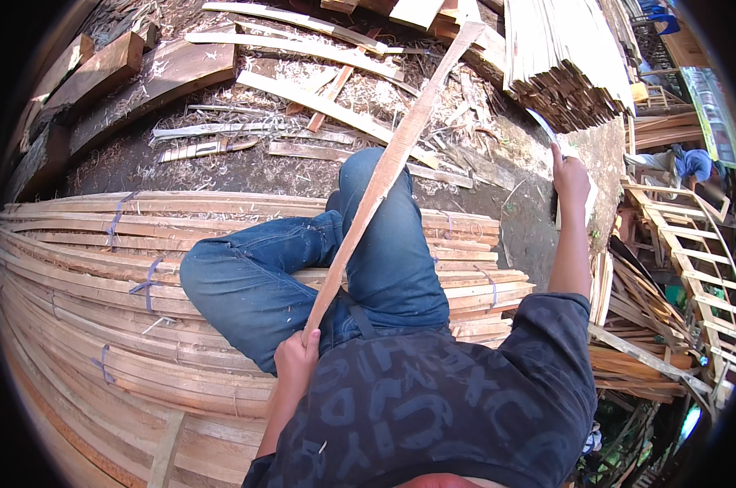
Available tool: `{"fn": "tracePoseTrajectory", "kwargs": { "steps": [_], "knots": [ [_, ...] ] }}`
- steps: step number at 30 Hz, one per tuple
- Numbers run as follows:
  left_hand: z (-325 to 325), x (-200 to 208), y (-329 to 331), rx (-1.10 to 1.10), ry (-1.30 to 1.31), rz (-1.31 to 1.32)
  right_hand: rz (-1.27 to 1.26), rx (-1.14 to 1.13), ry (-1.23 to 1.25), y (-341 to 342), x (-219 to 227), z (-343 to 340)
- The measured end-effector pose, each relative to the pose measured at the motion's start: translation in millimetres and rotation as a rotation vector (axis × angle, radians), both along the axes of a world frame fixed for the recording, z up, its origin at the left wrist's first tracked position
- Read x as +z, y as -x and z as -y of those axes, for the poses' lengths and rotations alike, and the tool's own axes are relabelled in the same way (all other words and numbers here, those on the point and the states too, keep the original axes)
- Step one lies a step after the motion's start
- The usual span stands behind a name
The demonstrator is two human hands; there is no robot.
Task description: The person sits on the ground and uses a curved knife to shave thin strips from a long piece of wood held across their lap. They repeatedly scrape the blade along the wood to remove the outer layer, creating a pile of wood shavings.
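Observation:
My left hand is closed around the near end of a long, thin wooden strip. The strip slants up and away across my lap and over my raised knee, its far end close to the stacked slats. Out to the right, my right hand grips a knife whose pale blade points away from me, well apart from the strip. The knife's handle is mostly hidden in my fist. I sit with bent legs in blue jeans on bundled wooden strips.
Thin slats are stacked at the far right. Loose strips and shavings litter the ground ahead. Thick beams lie at the far left. A wooden ladder leans at the right, near another person in blue.

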State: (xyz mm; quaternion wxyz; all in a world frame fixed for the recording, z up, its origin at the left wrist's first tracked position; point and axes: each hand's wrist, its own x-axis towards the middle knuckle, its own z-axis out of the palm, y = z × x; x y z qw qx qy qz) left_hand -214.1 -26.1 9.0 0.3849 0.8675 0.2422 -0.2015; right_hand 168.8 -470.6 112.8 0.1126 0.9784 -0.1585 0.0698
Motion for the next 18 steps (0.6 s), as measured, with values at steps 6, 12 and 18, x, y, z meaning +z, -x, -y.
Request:
{"fn": "tracePoseTrajectory", "kwargs": {
  "steps": [6, 12, 18],
  "knots": [
    [-1.0, 6.0, -2.6, 0.012, 0.056, -0.057, -0.115, 0.38, -0.368, 89.7, -34.9, -119.5],
    [-12.8, 4.7, -16.6, -0.014, 0.221, -0.096, 0.144, 0.348, -0.942, 148.1, -112.1, -184.0],
    [-29.7, 11.7, -12.9, 0.059, 0.308, 0.021, 0.038, 0.498, -1.127, 129.0, -125.8, -189.0]
  ]
}}
